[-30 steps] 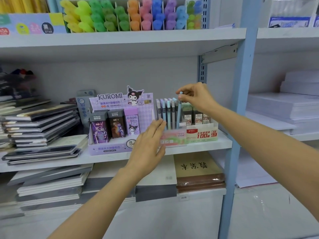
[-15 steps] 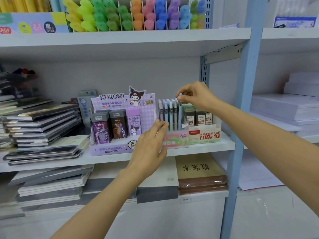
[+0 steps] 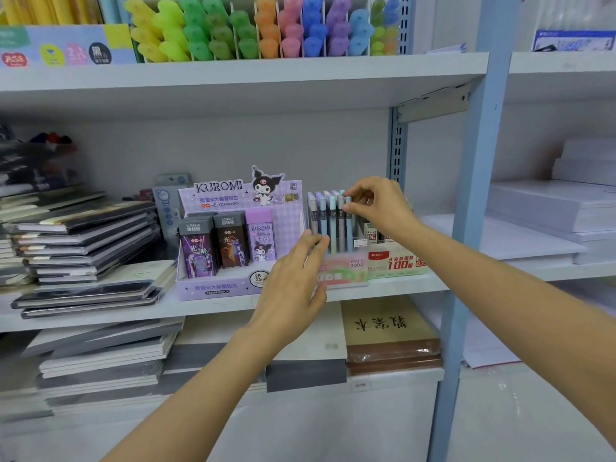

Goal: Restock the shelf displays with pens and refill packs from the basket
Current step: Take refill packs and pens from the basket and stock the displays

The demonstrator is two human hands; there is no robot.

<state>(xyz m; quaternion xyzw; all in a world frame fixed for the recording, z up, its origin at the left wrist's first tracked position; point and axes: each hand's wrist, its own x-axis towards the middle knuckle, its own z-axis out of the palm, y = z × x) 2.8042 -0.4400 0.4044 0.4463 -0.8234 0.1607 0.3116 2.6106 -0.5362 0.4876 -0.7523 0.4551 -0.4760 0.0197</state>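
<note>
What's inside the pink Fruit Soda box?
Pastel pens stand upright inside; the right hand pinches the end pen. The left hand hides the left front of the box.

A white shelving unit fills the view: an upper shelf board runs across the top and a middle shelf lies below it, both backed by a plain pale grey back panel under soft, even light. At the right end of these boards stands a light blue upright post, with a grey slotted rail near its left and a metal bracket slanting under the upper board's right end. Dark notebooks lie stacked on the middle shelf's left end, and beyond the post a neighbouring bay holds stacks of white paper.
</note>
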